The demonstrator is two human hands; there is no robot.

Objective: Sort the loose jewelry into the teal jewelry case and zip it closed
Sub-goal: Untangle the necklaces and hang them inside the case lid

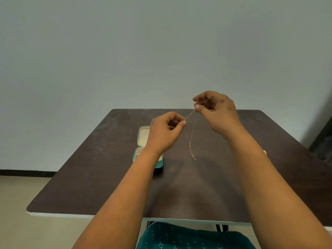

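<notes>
Fingers of the left hand (164,131) and right hand (216,112) each pinch a thin gold chain necklace (191,139), taut between them, its loop dangling above the desk (89,177). The left forearm partly hides the open teal jewelry case (143,139) near mid-desk.

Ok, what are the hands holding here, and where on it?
A thin gold chain: left hand and right hand each pinch its upper part; the rest hangs.
</notes>
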